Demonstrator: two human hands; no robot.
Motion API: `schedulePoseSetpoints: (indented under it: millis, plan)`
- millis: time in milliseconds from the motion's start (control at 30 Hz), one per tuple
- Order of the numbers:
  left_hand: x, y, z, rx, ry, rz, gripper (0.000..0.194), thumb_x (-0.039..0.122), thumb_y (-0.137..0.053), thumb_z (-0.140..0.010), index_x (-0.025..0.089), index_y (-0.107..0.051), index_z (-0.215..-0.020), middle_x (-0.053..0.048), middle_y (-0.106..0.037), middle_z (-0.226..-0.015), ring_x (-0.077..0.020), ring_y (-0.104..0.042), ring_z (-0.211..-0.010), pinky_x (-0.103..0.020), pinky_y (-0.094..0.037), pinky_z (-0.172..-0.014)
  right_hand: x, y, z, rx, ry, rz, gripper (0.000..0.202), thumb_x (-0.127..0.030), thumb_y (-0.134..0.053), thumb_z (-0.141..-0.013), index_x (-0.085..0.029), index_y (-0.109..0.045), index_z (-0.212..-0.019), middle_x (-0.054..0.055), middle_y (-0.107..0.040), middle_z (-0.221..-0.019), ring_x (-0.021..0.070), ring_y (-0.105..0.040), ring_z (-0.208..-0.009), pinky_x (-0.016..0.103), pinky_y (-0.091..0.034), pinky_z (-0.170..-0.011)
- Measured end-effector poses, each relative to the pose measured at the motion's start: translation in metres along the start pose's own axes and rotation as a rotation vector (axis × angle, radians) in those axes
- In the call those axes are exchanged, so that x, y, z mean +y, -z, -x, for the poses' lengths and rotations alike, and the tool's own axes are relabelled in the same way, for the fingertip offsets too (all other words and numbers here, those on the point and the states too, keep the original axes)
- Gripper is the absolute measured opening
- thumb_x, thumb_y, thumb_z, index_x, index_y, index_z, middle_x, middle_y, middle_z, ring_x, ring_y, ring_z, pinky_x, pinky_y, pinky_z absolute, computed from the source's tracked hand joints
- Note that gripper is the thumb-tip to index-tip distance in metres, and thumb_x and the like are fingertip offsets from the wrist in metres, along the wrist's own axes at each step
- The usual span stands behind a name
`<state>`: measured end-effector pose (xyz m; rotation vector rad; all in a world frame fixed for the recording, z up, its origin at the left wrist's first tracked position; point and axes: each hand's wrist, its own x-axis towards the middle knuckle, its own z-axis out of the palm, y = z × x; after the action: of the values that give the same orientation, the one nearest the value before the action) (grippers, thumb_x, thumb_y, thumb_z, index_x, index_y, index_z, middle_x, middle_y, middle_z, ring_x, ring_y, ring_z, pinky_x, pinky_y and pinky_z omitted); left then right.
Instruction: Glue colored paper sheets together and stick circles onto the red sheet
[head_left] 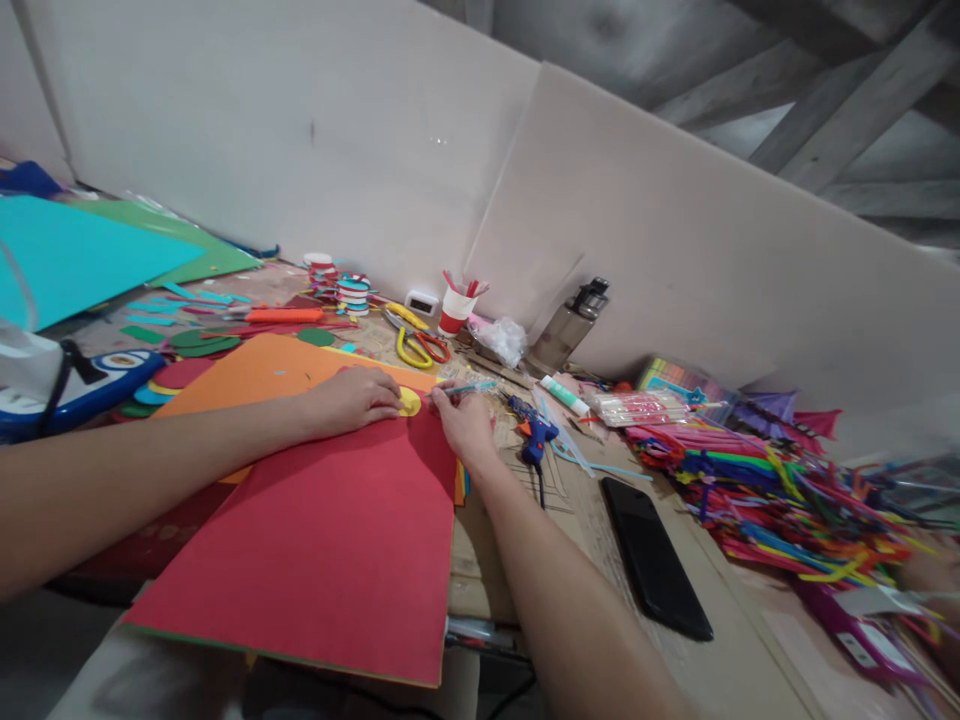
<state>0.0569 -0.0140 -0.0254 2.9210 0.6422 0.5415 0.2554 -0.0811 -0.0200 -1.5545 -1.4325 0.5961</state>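
A large red sheet (337, 530) lies on top of an orange sheet (247, 385), its near end reaching past the table edge. A small yellow paper circle (409, 402) rests near the red sheet's far edge. My left hand (352, 400) lies over the sheet, its fingertips pressing on the circle's left side. My right hand (465, 425) is closed round a slim light-blue pen (480, 386), its tip side towards the circle's right edge. The fingers partly hide the pen.
Right of my hand are a blue glue gun (538, 436), a glue stick (564, 396) and a black phone (654, 555). Scissors (420, 345), a paper cup (455, 308) and a bottle (568, 328) stand or lie behind. Pipe cleaners (780, 500) heap up at right.
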Motion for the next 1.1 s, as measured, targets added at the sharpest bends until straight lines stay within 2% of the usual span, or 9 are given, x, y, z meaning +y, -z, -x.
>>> schedulePoseSetpoints:
  millis: [200, 367, 567, 767, 967, 1100]
  plan:
    - [0.014, 0.006, 0.005, -0.011, 0.026, -0.085, 0.032, 0.031, -0.044, -0.096, 0.021, -0.073, -0.105, -0.007, -0.072, -0.112, -0.0219, -0.064, -0.105, -0.036, -0.045, -0.094, -0.01, 0.001, 0.006, 0.004, -0.019, 0.074, 0.015, -0.027, -0.05, -0.083, -0.02, -0.059, -0.073, -0.002, -0.059, -0.061, 0.0135, -0.055, -0.058, 0.024, -0.039, -0.057]
    - [0.023, 0.006, 0.011, -0.035, 0.065, -0.137, 0.035, 0.036, -0.044, -0.096, 0.02, -0.069, -0.113, -0.009, -0.069, -0.119, -0.0259, -0.064, -0.105, -0.04, -0.047, -0.092, -0.01, 0.001, 0.008, 0.005, -0.021, 0.11, 0.014, -0.028, -0.051, -0.083, -0.02, -0.06, -0.077, -0.002, -0.06, -0.065, 0.0134, -0.056, -0.061, 0.024, -0.039, -0.06]
    - [0.023, 0.002, 0.014, -0.012, 0.052, -0.159, 0.035, 0.037, -0.043, -0.096, 0.02, -0.068, -0.113, -0.009, -0.068, -0.12, -0.0253, -0.063, -0.106, -0.039, -0.045, -0.093, -0.011, 0.002, 0.011, -0.01, -0.033, 0.165, 0.015, -0.03, -0.05, -0.085, -0.02, -0.061, -0.079, -0.002, -0.062, -0.068, 0.0133, -0.057, -0.064, 0.024, -0.04, -0.062]
    - [0.025, 0.002, 0.014, -0.004, 0.023, -0.186, 0.033, 0.037, -0.045, -0.096, 0.019, -0.069, -0.109, -0.01, -0.07, -0.115, -0.0257, -0.063, -0.105, -0.04, -0.042, -0.091, -0.01, 0.0, 0.013, -0.014, 0.054, 0.144, 0.012, -0.029, -0.05, -0.086, -0.022, -0.059, -0.084, 0.0, -0.065, -0.075, 0.0156, -0.06, -0.072, 0.027, -0.043, -0.069]
    - [0.024, -0.002, 0.019, 0.025, 0.037, -0.14, 0.039, 0.044, -0.045, -0.095, 0.02, -0.067, -0.116, -0.011, -0.066, -0.123, -0.0271, -0.061, -0.111, -0.041, -0.04, -0.094, -0.012, 0.0, 0.013, 0.002, 0.062, 0.179, 0.011, -0.028, -0.051, -0.086, -0.023, -0.06, -0.082, 0.0, -0.065, -0.075, 0.0166, -0.059, -0.072, 0.028, -0.043, -0.069]
    - [0.025, -0.002, 0.02, -0.008, 0.09, -0.118, 0.042, 0.045, -0.045, -0.094, 0.019, -0.064, -0.121, -0.012, -0.062, -0.13, -0.0294, -0.06, -0.112, -0.042, -0.041, -0.094, -0.015, 0.0, 0.016, 0.009, 0.054, 0.195, 0.012, -0.029, -0.051, -0.086, -0.023, -0.061, -0.084, 0.001, -0.066, -0.078, 0.0172, -0.06, -0.073, 0.029, -0.043, -0.07]
